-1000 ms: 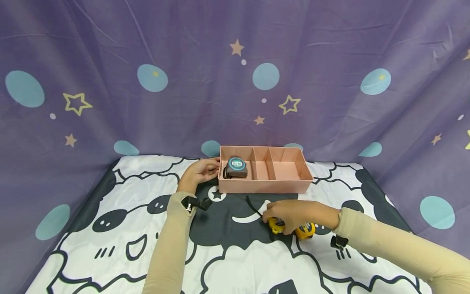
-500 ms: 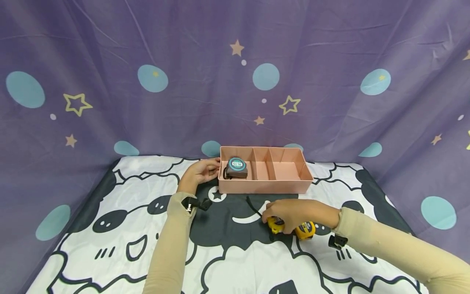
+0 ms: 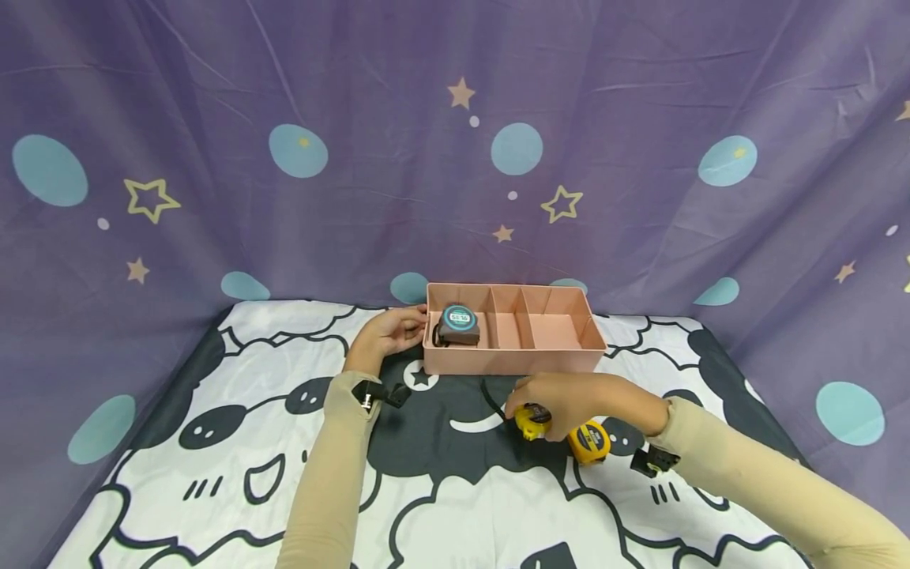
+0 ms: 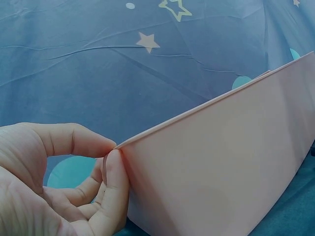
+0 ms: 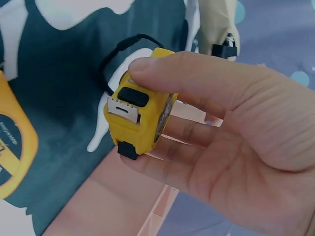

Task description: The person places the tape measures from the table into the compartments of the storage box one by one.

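Note:
At the left end of the pink divided box [image 3: 512, 362], my left hand [image 3: 389, 332] pinches the rim between thumb and finger, as the left wrist view [image 4: 74, 182] shows. My right hand [image 3: 562, 401] grips a yellow tape measure [image 3: 532, 421] with a black strap, in front of the box. Seen from the right wrist [image 5: 221, 118], thumb and fingers hold the sides of this tape measure [image 5: 140, 108]. A second yellow tape measure [image 3: 589, 442] lies on the cloth just right of it. The box's left compartment holds a grey tape measure [image 3: 458, 324] with a blue face.
The box's middle [image 3: 509, 328] and right [image 3: 558, 330] compartments show bare floors. A black and white patterned cloth [image 3: 455, 514] covers the table. Behind the box hangs a purple curtain [image 3: 398, 158] with stars and blue spots.
My right hand has moved slightly toward the box with the gripped yellow tape measure, showing more of the second one. My left hand has stayed at the box's rim.

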